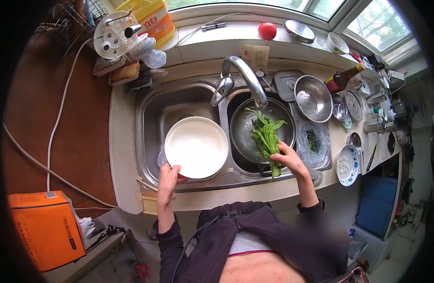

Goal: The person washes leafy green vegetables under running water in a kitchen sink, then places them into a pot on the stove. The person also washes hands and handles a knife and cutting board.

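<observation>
My left hand (170,178) grips the rim of a white bowl (196,147), held over the left basin (157,116) of a stainless steel double sink. Nothing shows inside the bowl. In my right hand (289,158) is a bunch of green leafy vegetable (266,136), its leaves pointing away from me. The bunch hangs over a metal pot (241,141) that sits in the right basin and appears to hold water. Above the pot's far side curves the chrome faucet (245,72). My fingers hide part of the stems.
Right of the sink are a steel bowl (313,99), a clear plastic bag (314,152) with greens, a blue-patterned bowl (347,166) with white pieces, a knife (371,158) and a brown glass bottle (344,78). A tomato (267,31) sits on the windowsill. An orange box (47,230) stands at left.
</observation>
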Available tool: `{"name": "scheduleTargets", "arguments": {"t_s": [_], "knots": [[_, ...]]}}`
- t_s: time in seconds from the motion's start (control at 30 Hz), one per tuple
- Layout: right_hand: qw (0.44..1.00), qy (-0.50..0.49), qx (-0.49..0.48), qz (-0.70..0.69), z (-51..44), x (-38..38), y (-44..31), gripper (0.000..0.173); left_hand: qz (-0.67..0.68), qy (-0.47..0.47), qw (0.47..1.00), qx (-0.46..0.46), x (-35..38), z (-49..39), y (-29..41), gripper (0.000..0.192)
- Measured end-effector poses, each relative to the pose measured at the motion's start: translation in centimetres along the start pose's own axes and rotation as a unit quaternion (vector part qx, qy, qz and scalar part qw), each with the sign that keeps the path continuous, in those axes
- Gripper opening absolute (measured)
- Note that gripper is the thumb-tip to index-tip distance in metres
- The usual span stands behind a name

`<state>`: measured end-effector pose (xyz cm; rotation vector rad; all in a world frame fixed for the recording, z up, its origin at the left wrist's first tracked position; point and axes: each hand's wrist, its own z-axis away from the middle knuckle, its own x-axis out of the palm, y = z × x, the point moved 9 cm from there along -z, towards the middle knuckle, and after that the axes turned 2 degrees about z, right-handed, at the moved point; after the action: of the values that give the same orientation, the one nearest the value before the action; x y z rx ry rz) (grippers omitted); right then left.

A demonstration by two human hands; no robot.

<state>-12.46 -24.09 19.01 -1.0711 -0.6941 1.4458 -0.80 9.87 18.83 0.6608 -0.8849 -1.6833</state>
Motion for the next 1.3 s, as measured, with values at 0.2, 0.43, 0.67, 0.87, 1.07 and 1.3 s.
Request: {"name": "scheduleTargets", "arguments": {"t_s": [0.2,0.43,0.67,0.87,1.07,1.3], "knots": [[1.000,0.005,0.006,0.011,0.0,-0.1,0.5,0.030,-0.001,-0.023,1.000,-0.014,0.5,0.2,-1.0,0.033],[0.998,0.017,0.014,0.059,0.2,-0.3,0.1,0.035,-0.033,-0.012,0.999,-0.026,1.2,0.1,-3.1,0.032],[0.993,0.003,-0.058,0.101,0.6,0.7,-4.6,0.036,-0.060,-0.080,0.993,-0.055,4.6,-0.1,-4.4,0.031],[0.980,-0.006,-0.114,0.164,0.9,2.6,-7.9,0.035,-0.054,-0.102,0.991,-0.060,6.7,-0.8,-4.2,0.029],[0.944,-0.030,-0.180,0.275,-0.3,6.5,-10.0,0.044,-0.048,-0.122,0.989,-0.072,7.7,-1.6,-4.1,0.030],[0.857,-0.046,-0.268,0.438,-2.7,12.1,-10.1,0.025,0.020,-0.128,0.990,-0.060,7.9,-2.7,-4.4,0.028]]}}
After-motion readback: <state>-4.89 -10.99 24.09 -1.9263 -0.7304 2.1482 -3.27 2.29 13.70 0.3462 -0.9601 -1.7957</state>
